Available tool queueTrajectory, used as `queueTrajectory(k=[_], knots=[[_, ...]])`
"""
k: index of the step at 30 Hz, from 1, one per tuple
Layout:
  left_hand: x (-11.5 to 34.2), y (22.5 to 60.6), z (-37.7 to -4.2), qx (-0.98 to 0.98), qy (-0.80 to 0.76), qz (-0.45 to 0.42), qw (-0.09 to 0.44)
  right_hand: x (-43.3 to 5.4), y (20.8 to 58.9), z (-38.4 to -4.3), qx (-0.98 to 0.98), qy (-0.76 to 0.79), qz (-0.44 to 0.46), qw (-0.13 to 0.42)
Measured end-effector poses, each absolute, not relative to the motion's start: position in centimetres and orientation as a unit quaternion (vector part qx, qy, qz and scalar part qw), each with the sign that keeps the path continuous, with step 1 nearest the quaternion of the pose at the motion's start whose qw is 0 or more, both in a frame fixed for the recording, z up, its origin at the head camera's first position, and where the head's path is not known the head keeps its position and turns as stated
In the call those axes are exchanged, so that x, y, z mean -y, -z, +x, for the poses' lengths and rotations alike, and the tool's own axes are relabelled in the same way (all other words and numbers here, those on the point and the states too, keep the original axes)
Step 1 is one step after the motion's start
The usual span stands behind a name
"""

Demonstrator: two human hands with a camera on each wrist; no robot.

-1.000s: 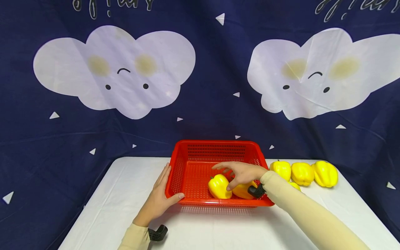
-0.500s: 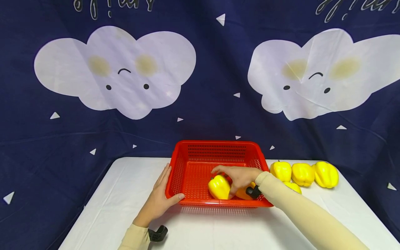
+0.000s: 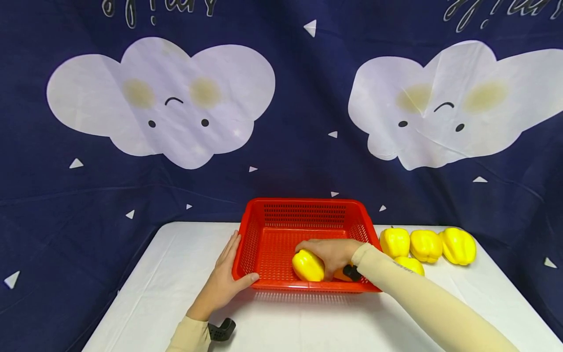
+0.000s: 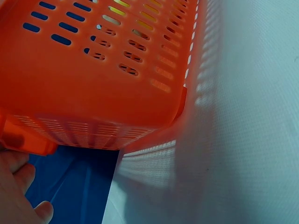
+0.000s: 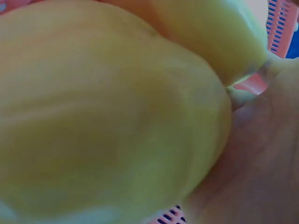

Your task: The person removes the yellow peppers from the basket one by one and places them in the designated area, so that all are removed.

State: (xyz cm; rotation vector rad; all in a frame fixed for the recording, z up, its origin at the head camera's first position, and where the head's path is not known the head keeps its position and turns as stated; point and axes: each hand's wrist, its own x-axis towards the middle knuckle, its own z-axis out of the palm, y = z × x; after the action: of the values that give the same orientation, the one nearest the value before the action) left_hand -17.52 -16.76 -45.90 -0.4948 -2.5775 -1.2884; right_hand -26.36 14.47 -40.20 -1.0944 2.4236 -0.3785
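A red plastic basket [image 3: 281,284] with slotted walls sits on the table, holding two yellow bell peppers. My right hand [image 3: 331,252] reaches inside and grips the left bell pepper [image 3: 307,266], fingers over its far side and thumb against its right. Beneath my wrist lies the second bell pepper [image 3: 342,275], mostly hidden; in the right wrist view this nearer pepper [image 5: 103,116] fills much of the picture, with the gripped one [image 5: 210,37] behind it. My left hand [image 3: 222,281] rests against the basket's left side, fingers straight along the rim and thumb at the front corner.
Right of the basket, several more yellow bell peppers [image 3: 425,245] stand close together on the white tablecloth [image 3: 176,259]. A dark blue cloth [image 3: 308,107] with cloud prints hangs behind the table. The right forearm [image 3: 422,293] crosses the basket's right front corner.
My right hand has come down and slightly left into the basket and closed around the left bell pepper, which now leans a little. My left hand has stayed at the basket's side.
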Motion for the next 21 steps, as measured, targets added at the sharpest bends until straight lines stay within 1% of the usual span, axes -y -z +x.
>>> queueTrajectory(k=[8, 21], knots=[[16.75, 45.85, -17.43, 0.876, 0.438, -0.168, 0.108, -14.08, 40.34, -26.33, -0.879, 0.128, -0.405, 0.216], [16.73, 45.95, -17.46, 0.877, 0.440, -0.164, 0.104, -14.28, 40.61, -26.35, -0.875, 0.194, -0.401, 0.192]])
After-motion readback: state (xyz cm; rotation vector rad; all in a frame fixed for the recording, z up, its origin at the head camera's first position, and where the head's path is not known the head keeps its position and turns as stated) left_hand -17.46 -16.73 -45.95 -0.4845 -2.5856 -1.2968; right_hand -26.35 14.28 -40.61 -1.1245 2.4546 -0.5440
